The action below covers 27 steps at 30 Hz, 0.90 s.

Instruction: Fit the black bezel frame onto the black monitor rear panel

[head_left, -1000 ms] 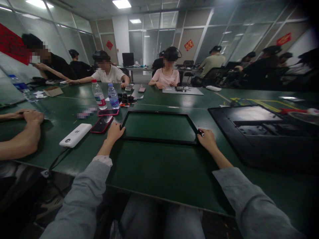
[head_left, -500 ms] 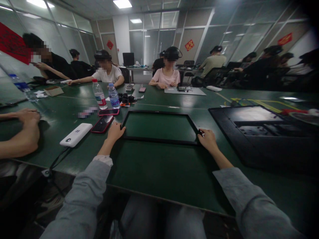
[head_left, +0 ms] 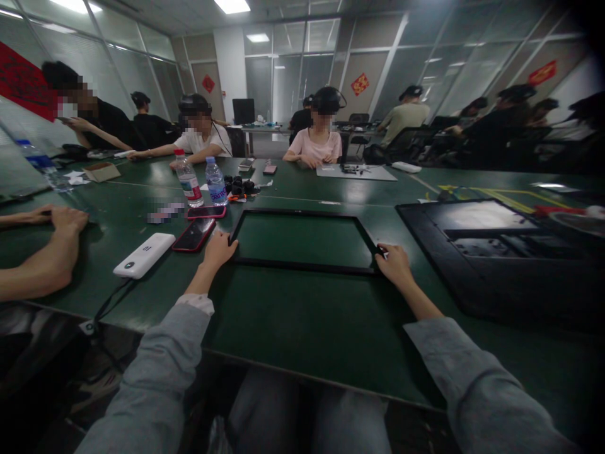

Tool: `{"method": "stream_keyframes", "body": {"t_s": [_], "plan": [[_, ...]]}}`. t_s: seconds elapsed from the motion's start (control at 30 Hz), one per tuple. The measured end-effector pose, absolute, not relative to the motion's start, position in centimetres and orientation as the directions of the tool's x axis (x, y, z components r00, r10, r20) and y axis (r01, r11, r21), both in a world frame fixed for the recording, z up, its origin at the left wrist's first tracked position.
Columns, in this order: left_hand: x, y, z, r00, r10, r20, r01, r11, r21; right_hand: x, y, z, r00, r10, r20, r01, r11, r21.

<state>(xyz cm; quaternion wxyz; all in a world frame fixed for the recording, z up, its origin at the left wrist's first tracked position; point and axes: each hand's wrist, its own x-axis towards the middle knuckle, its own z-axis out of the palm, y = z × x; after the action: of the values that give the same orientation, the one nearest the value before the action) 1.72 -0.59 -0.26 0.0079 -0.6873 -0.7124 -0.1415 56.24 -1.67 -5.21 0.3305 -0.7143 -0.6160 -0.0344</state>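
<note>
So the biggest thing here is the green table (head_left: 307, 321), which stretches right across the view. Next is a wide black panel (head_left: 496, 277) lying on the right side of it, with a shiny pale patch toward its far edge. Then there's the thin black rectangular frame (head_left: 302, 267), straight in front of the person and to the left of the panel, with green tabletop showing through the middle. It looks like it's flat on the table, but black on dark green in dim light, hard to swear the near bar isn't slightly raised.

A neighbor's forearm (head_left: 42, 271) rests at the far left. A red-capped bottle (head_left: 190, 183) and a blue-capped bottle (head_left: 216, 183) stand upright past the frame's left side.

Hands: the left hand (head_left: 220, 249) is pinching the frame's left bar between thumb and fingers. The right hand (head_left: 394, 261) does the same on the right bar, close to the near corner.

Smaller stuff: a white power bank (head_left: 144, 252) with a cord, then a red-edged phone (head_left: 194, 235) just beside the left hand.
</note>
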Motion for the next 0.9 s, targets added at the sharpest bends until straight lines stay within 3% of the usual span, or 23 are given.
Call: {"method": "stream_keyframes", "body": {"t_s": [0.9], "plan": [[1.86, -0.70, -0.18, -0.062, 0.976, 0.210, 0.982, 0.022, 0.189, 55.97, -1.93, -4.63, 0.240, 0.874, 0.422, 0.903, -0.042, -0.428]]}}
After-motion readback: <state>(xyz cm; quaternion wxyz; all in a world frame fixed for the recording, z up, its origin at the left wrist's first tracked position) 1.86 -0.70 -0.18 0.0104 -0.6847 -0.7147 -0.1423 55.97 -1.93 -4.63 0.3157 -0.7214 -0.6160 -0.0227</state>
